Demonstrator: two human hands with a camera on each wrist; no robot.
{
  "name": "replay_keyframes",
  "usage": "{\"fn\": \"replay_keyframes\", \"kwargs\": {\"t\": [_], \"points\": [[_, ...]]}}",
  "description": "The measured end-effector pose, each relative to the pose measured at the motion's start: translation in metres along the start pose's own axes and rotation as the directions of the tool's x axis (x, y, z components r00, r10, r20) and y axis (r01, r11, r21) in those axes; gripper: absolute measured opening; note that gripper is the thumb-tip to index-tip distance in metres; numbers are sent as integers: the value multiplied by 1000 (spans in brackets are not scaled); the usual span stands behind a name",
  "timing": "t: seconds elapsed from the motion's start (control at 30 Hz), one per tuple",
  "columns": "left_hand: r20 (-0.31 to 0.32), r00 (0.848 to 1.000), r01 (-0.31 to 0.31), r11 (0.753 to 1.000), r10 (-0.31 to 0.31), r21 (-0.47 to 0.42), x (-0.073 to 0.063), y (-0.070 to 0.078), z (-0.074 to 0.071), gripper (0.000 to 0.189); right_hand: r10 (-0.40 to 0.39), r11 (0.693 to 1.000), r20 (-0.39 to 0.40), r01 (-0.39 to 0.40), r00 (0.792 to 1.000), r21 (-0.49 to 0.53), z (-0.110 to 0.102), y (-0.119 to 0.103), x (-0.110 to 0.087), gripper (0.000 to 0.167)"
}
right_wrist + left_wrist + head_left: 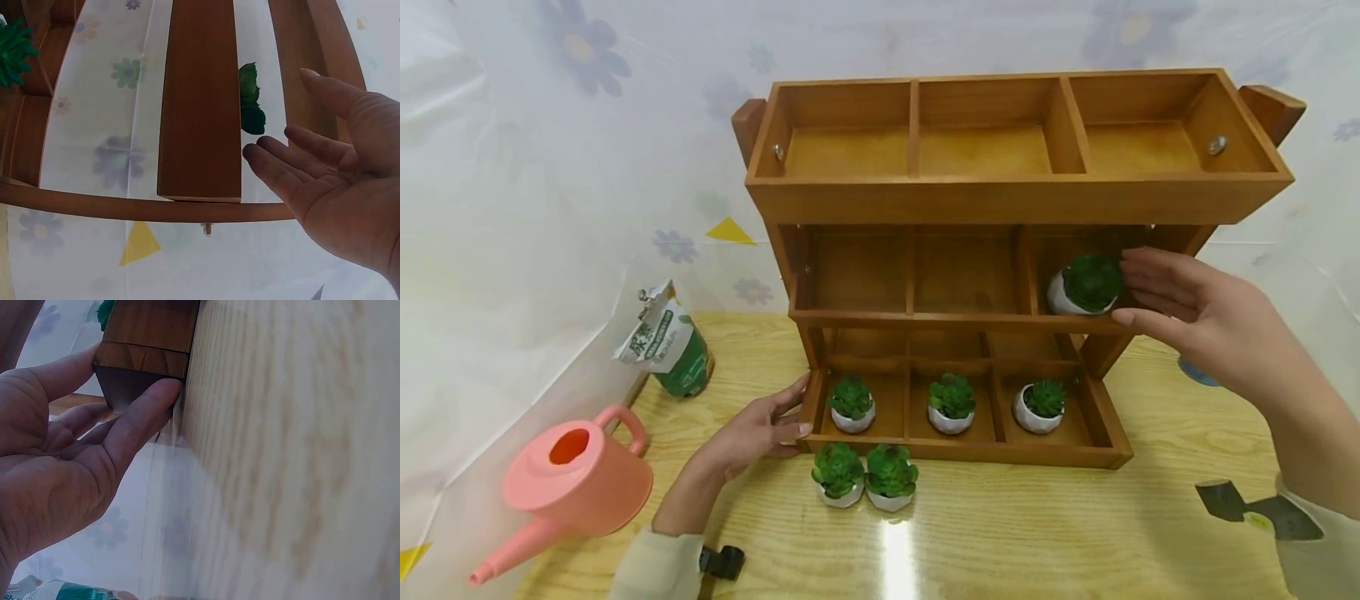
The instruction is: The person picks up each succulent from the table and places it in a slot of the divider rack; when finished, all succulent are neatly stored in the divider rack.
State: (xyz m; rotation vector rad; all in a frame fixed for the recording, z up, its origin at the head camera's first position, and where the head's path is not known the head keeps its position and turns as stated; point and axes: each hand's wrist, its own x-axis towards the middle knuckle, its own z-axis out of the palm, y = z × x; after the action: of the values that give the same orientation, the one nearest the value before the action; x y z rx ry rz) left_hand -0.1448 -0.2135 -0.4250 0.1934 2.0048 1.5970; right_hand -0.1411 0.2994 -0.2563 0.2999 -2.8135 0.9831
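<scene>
Potted succulent, middle tier, right-hand compartment: just beside the right hand

Head view: wooden rack (917,202), three tiers, long axis running left to right; potted succulent (1092,283), rounded, no marked long axis, at the right compartment of the middle tier; whether its white pot stands fully on the tier's floor, cannot tell. Right hand (1217,312), the nearer one, to the succulent's right; thumb and fingers spread apart, nothing clamped, fingertips at the leaves' edge, contact uncertain. Left hand (760,433), well apart from the succulent, at the rack's lower left corner. Two spare plants (889,479), side by side on the surface (1000,533), before the rack

Left wrist view: left hand's thumb and fingers apart, mostly straight, bracketing the rack's corner

Right wrist view: succulent's leaves past a board's edge, close to the right hand's fingertips; pot hidden
</scene>
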Motion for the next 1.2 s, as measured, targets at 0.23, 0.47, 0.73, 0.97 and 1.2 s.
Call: {"fn": "replay_keyframes", "kwargs": {"t": [0.23,0.47,0.73,0.97,1.2], "points": [[-1,1000,2,1000,-2,1,0,0,0,84,-70,990,-79,79,994,113,2,-1,-16,62],[-4,1000,3,1000,-3,-1,0,1,0,84,-161,975,-83,172,983,143,9,-3,-27,55],[-7,1000,7,1000,-7,-5,0,1,1,84,-215,969,93,201,972,141,40,-5,-32,48],[-12,1000,11,1000,-11,2,0,2,1,82,-251,956,198,210,948,204,69,-11,-34,50],[-1,1000,2,1000,-2,-3,-1,4,0,82,-257,952,279,193,925,238,94,-20,-36,48]]}}
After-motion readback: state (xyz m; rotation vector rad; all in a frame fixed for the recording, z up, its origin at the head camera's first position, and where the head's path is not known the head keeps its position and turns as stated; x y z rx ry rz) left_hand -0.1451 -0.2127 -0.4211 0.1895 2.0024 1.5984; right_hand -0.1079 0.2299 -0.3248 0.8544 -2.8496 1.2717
